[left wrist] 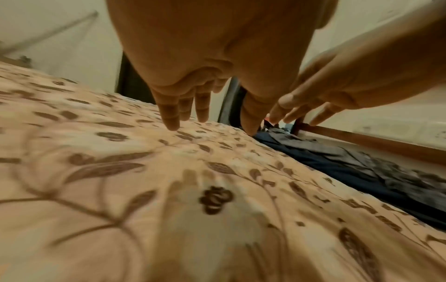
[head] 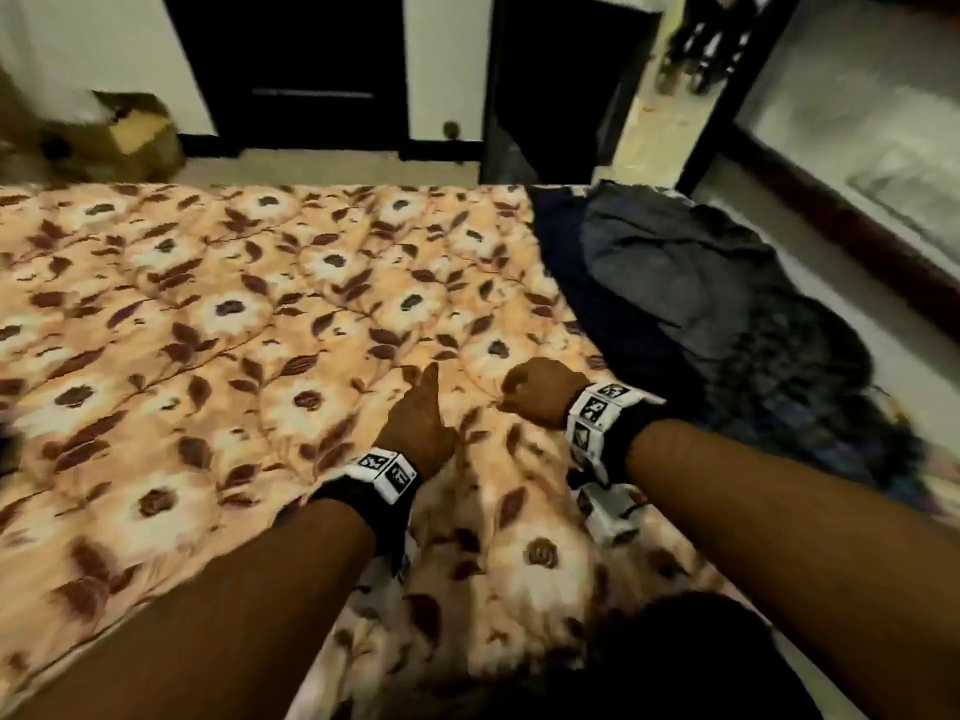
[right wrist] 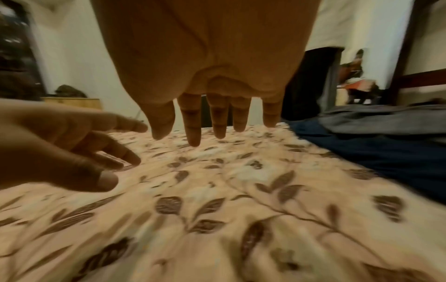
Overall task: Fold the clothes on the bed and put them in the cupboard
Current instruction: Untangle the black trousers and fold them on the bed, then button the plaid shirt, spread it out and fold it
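Note:
A pile of dark clothes (head: 675, 283), navy and grey, lies along the right edge of the bed (head: 234, 314), which has an orange floral cover. The pile also shows as dark clothes (left wrist: 337, 158) in the left wrist view and dark clothes (right wrist: 386, 133) in the right wrist view. My left hand (head: 418, 407) hovers over the cover near the middle, fingers (left wrist: 173, 114) straight and empty. Just to its right, my right hand (head: 535, 389) hangs with fingers (right wrist: 194, 131) pointing down, holding nothing, a short way left of the pile.
Beyond the bed's far edge stand a dark door (head: 291, 70) and an open doorway (head: 561, 96). A cardboard box (head: 119, 137) sits on the floor at the far left. A wall with a dark skirting (head: 857, 226) runs along the right side.

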The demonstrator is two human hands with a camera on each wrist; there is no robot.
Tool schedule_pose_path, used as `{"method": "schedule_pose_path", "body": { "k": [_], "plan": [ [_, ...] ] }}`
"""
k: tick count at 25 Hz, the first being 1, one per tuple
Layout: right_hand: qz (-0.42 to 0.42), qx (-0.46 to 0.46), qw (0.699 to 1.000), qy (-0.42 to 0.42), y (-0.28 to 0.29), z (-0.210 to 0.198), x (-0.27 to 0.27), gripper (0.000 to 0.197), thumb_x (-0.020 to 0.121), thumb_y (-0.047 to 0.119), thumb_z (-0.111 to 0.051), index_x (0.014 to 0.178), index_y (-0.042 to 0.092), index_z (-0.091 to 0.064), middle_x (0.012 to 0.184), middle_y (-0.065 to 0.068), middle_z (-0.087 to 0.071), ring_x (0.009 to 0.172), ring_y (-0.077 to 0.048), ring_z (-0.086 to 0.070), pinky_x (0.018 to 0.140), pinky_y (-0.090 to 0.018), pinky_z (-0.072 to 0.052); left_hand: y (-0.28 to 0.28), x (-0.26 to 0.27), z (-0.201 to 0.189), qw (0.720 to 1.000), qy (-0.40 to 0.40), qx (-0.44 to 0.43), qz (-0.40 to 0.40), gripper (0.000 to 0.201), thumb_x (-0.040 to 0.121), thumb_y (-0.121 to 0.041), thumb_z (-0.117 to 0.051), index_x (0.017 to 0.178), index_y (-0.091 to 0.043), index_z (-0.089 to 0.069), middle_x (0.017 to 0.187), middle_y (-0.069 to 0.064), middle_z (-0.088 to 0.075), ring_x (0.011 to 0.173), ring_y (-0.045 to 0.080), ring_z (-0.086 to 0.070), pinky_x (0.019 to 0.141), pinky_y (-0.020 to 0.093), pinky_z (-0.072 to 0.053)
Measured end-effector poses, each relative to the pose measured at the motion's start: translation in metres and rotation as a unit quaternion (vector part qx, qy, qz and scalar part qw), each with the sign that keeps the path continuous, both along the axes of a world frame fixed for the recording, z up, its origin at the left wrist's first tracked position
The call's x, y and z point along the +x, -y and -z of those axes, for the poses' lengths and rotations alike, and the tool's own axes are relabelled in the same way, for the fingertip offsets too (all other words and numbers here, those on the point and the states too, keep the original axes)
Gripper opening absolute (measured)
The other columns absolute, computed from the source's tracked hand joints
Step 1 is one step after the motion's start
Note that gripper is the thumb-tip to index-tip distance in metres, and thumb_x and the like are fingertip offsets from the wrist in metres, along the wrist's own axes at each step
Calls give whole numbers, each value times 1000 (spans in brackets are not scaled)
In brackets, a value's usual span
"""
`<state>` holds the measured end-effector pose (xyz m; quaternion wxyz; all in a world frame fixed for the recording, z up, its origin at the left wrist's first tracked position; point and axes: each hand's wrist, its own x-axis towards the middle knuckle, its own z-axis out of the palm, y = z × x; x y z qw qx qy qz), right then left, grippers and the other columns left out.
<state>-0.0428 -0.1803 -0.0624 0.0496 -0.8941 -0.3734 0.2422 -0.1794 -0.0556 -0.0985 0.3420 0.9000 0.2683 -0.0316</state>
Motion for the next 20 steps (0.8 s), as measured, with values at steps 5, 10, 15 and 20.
{"method": "schedule_pose_path", "body": {
  "k": [5,10,15,20],
  "plan": [
    [176,-101,975,91,184,31,98,55,82,51,-63,129,26,-50,141,-12,-37,131,-37,-35,104,-53,-33,115,120,20,988,-39,-16,150,84,89,-21,-66,155,-13,-14,157,15,-26,143,28,-27,111,31,-25],
    [200,-63,968,138,275,66,105,50,89,41,-58,135,23,-47,150,-4,-35,137,-28,-30,109,-50,-30,180,138,36,971,-53,6,233,62,92,-16,-60,149,-11,-34,148,15,-40,135,29,-39,102,26,-29],
    [230,13,962,143,264,53,83,27,96,32,-49,108,11,-59,116,-12,-61,106,-32,-55,80,-36,-42,180,103,8,974,-9,-32,225,54,92,-17,-63,143,-18,-45,146,7,-45,130,23,-46,105,27,-35],
    [234,-15,953,191,256,26,58,21,95,18,-47,112,15,-58,114,-12,-62,107,-33,-56,88,-39,-44,154,52,-18,977,11,-2,212,49,93,-22,-63,140,-17,-49,138,4,-52,128,20,-49,99,21,-34]
  ]
}}
